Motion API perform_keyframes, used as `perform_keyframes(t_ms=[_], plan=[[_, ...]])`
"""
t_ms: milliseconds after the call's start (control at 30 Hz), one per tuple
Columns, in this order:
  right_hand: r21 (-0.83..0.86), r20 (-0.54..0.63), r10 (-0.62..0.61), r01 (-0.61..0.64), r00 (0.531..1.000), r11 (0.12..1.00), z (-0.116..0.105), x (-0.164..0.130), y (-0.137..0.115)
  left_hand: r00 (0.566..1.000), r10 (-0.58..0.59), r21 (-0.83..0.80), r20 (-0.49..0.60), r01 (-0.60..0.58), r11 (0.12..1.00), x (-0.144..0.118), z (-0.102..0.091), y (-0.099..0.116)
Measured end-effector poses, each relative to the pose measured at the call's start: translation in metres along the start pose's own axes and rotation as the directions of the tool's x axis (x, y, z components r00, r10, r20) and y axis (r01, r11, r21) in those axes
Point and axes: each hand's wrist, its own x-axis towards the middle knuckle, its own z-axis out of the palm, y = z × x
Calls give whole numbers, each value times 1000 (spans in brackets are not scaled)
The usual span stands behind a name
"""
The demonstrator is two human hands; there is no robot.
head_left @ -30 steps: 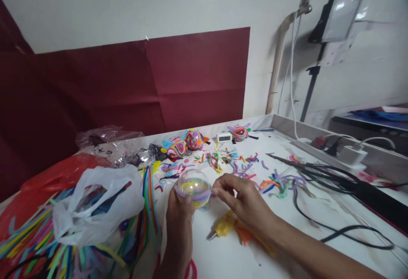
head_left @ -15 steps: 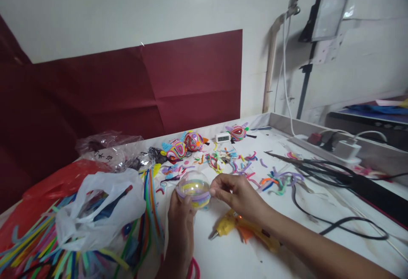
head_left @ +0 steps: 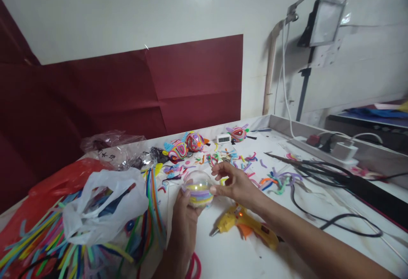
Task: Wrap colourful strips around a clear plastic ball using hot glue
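My left hand [head_left: 185,219] grips a clear plastic ball [head_left: 197,181] from below and the left. Purple, yellow and other fuzzy pipe cleaner strips [head_left: 200,196] wrap its lower half, while the upper dome is bare. At the ball's right side, the thumb of my right hand [head_left: 234,185] touches the edge of the strips. Its index finger is lifted and bent, apart from the thumb. Under my right forearm, a yellow hot glue gun [head_left: 245,224] with a lit orange light lies on the white table [head_left: 229,257], nozzle pointing left.
Pipe cleaners [head_left: 76,257] and a white plastic bag [head_left: 102,202] crowd the left. Farther back are colourful fish-like balls [head_left: 195,142], a small digital clock [head_left: 223,138] and scattered pipe cleaner scraps [head_left: 229,156]. Scissors [head_left: 306,164], cables and a power strip [head_left: 334,153] occupy the right.
The ball and my left hand have shifted slightly right in view. My right index finger has lifted away from the thumb, which stays at the ball's side. More of the glue gun shows.
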Motion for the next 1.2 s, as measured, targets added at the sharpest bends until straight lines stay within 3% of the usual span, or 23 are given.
perform_keyframes(t_ms=[233,500,800,1000,1200], plan=[[237,107,61,-85,992,968,1,1,7,990,-137,-40,36,139,990,-5,1,3],[423,187,117,-188,975,886,3,-9,-3,978,-200,-46,55,203,978,-7,6,6],[482,233,75,-183,969,857,-2,-19,2,954,-274,-21,121,278,960,-3,-1,2],[465,203,102,-188,974,865,3,-18,6,958,-247,-5,147,250,968,2,-4,3],[413,165,52,-117,985,903,3,-21,4,938,-301,34,172,300,953,4,-6,2]])
